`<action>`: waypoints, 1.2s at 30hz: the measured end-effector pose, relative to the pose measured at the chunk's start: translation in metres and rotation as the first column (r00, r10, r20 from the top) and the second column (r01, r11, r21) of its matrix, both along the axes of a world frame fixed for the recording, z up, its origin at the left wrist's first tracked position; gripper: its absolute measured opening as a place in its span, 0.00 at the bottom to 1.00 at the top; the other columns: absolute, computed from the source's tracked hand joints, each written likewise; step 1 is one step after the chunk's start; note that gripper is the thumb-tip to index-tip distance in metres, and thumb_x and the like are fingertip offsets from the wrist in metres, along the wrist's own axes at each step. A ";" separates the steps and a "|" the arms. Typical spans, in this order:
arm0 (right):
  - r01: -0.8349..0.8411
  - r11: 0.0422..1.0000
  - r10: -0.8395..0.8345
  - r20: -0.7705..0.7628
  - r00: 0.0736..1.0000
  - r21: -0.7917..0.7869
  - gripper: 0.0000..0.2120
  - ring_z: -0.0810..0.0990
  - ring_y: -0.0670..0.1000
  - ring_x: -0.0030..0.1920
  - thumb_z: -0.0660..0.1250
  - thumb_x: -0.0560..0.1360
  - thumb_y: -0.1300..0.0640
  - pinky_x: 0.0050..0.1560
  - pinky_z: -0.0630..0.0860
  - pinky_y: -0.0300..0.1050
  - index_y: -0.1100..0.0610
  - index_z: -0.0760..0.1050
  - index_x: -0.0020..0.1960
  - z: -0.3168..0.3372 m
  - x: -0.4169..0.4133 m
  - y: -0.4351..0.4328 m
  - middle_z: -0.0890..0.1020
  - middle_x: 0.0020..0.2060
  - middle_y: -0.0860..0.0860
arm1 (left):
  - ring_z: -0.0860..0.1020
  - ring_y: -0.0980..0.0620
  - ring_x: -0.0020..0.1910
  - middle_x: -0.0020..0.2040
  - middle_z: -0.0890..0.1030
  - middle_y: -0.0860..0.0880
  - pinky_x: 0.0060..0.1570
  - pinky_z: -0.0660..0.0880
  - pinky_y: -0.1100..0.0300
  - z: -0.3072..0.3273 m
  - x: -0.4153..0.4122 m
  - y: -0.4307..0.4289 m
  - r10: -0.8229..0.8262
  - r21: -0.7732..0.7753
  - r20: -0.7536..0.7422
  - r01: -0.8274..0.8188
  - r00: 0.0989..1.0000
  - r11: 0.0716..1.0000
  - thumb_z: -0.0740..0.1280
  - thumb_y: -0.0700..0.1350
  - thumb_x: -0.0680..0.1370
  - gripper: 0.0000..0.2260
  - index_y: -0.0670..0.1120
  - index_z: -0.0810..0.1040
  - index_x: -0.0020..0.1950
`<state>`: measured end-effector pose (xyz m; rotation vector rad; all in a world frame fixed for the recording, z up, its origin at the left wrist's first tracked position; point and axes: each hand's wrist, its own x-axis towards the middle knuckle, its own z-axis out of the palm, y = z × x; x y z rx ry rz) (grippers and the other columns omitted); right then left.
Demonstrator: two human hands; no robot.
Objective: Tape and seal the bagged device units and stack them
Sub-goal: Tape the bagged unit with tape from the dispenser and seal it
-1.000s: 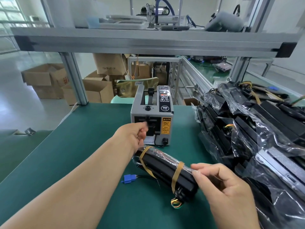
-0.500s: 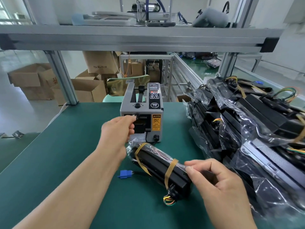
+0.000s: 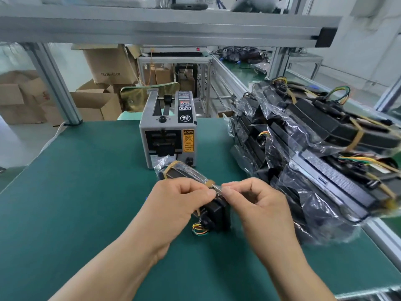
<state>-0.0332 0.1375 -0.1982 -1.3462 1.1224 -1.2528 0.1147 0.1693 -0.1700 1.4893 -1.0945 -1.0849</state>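
Left hand (image 3: 173, 205) has left the tape dispenser (image 3: 168, 129) and joined the right hand (image 3: 258, 205) over the bagged unit (image 3: 208, 205) on the near surface (image 3: 76, 192). Both hands pinch a tape strip (image 3: 217, 188), ready for sealing; stack (image 3: 314, 159) lies right.

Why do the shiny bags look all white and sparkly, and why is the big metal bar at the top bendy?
In the head view, the pile of bagged units glints because its clear plastic mirrors the room light; the frame beam tilts and curves from the wide-angle lens; the cardboard boxes near the edge look soft, while both hands look fairly sharp.
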 end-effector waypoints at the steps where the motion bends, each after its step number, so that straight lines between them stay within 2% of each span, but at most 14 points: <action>1: -0.003 1.000 0.003 0.003 1.000 0.011 0.07 0.79 0.38 0.30 0.76 0.71 0.59 0.31 0.72 0.27 0.48 0.83 0.37 0.000 0.000 0.000 0.85 0.32 0.44 | 0.69 0.63 0.22 0.25 0.75 0.58 0.26 0.65 0.75 0.000 0.000 0.000 0.004 0.006 0.005 -0.004 1.000 1.000 0.73 0.41 0.74 0.11 0.47 0.81 0.31; 3: -0.018 0.999 0.017 0.004 1.000 0.040 0.07 0.77 0.38 0.28 0.74 0.72 0.59 0.29 0.71 0.28 0.49 0.83 0.37 0.000 -0.001 0.001 0.83 0.29 0.44 | 0.69 0.63 0.23 0.26 0.75 0.58 0.28 0.66 0.74 0.000 0.002 -0.001 0.002 0.023 0.024 -0.003 1.000 1.000 0.73 0.42 0.74 0.11 0.47 0.82 0.31; 6: -0.043 0.997 0.043 0.003 0.999 0.063 0.08 0.80 0.40 0.32 0.73 0.74 0.59 0.32 0.74 0.30 0.49 0.84 0.39 -0.003 0.000 0.000 0.86 0.34 0.47 | 0.69 0.63 0.23 0.23 0.73 0.60 0.34 0.65 0.67 -0.001 0.005 0.000 -0.006 0.047 0.052 0.004 0.999 0.999 0.72 0.44 0.75 0.08 0.44 0.83 0.36; 9: -0.036 0.997 0.035 0.008 0.999 0.062 0.09 0.81 0.40 0.33 0.71 0.75 0.60 0.33 0.74 0.30 0.49 0.84 0.39 -0.004 0.001 -0.001 0.86 0.35 0.47 | 0.68 0.63 0.24 0.25 0.73 0.59 0.38 0.65 0.62 -0.003 0.007 0.001 -0.023 0.055 0.079 0.019 0.997 0.998 0.72 0.46 0.75 0.08 0.45 0.84 0.37; 11: -0.032 0.998 0.032 0.007 0.999 0.049 0.10 0.81 0.39 0.33 0.71 0.75 0.60 0.33 0.74 0.30 0.48 0.83 0.38 -0.005 0.002 -0.001 0.86 0.35 0.46 | 0.70 0.63 0.26 0.28 0.76 0.58 0.40 0.67 0.63 -0.004 0.007 0.003 -0.054 0.060 0.097 0.048 0.994 0.997 0.72 0.47 0.74 0.07 0.47 0.84 0.37; 13: -0.033 0.999 0.033 0.012 0.999 0.038 0.11 0.81 0.39 0.32 0.71 0.75 0.60 0.33 0.74 0.30 0.47 0.83 0.37 -0.005 0.003 0.000 0.86 0.34 0.46 | 0.75 0.60 0.32 0.35 0.82 0.52 0.43 0.70 0.63 -0.004 0.009 0.003 -0.080 0.064 0.115 0.073 0.990 0.995 0.72 0.48 0.73 0.05 0.49 0.85 0.38; 16: -0.036 0.999 0.036 0.012 0.999 0.029 0.12 0.81 0.39 0.33 0.71 0.75 0.60 0.33 0.74 0.30 0.46 0.83 0.37 -0.006 0.004 0.001 0.86 0.34 0.46 | 0.80 0.56 0.41 0.42 0.85 0.50 0.43 0.73 0.69 -0.007 0.010 0.002 -0.075 0.063 0.158 0.066 0.985 0.996 0.73 0.49 0.72 0.04 0.51 0.85 0.39; 19: -0.034 0.999 0.033 0.014 0.999 0.031 0.10 0.81 0.40 0.33 0.71 0.76 0.59 0.34 0.74 0.30 0.47 0.83 0.38 -0.007 0.004 0.001 0.86 0.35 0.46 | 0.77 0.59 0.38 0.43 0.84 0.46 0.37 0.71 0.75 -0.009 0.009 0.001 -0.063 0.048 0.177 0.055 0.982 0.997 0.73 0.48 0.73 0.04 0.50 0.84 0.38; 25: -0.035 0.999 0.034 0.015 0.999 0.031 0.09 0.79 0.39 0.31 0.72 0.76 0.59 0.32 0.73 0.30 0.49 0.83 0.39 -0.007 0.004 0.002 0.85 0.33 0.47 | 0.75 0.57 0.37 0.43 0.82 0.41 0.38 0.72 0.68 -0.012 0.007 0.002 -0.034 0.031 0.209 0.028 0.977 0.999 0.73 0.49 0.73 0.07 0.46 0.84 0.39; 28: -0.029 0.999 0.029 0.011 1.000 0.025 0.09 0.78 0.39 0.30 0.72 0.76 0.59 0.32 0.73 0.30 0.48 0.83 0.38 -0.007 0.004 0.002 0.85 0.33 0.47 | 0.74 0.55 0.36 0.41 0.82 0.41 0.42 0.72 0.61 -0.012 0.004 0.003 -0.016 0.039 0.218 0.007 0.976 0.999 0.73 0.49 0.73 0.09 0.44 0.83 0.39; 31: -0.037 0.999 0.037 0.022 0.999 0.025 0.09 0.79 0.40 0.31 0.71 0.76 0.60 0.32 0.73 0.30 0.49 0.83 0.39 -0.006 0.005 0.002 0.86 0.33 0.48 | 0.73 0.56 0.35 0.36 0.81 0.44 0.40 0.71 0.60 -0.012 0.002 0.004 0.024 0.047 0.230 -0.036 0.973 0.998 0.73 0.49 0.73 0.08 0.45 0.82 0.38; 36: -0.037 0.999 0.037 0.012 0.999 0.027 0.09 0.79 0.39 0.30 0.71 0.76 0.60 0.31 0.73 0.30 0.50 0.83 0.38 -0.005 0.005 0.004 0.86 0.33 0.47 | 0.76 0.55 0.36 0.40 0.83 0.44 0.43 0.74 0.58 -0.012 0.000 0.006 0.055 0.062 0.241 -0.072 0.969 0.996 0.74 0.48 0.71 0.07 0.45 0.82 0.38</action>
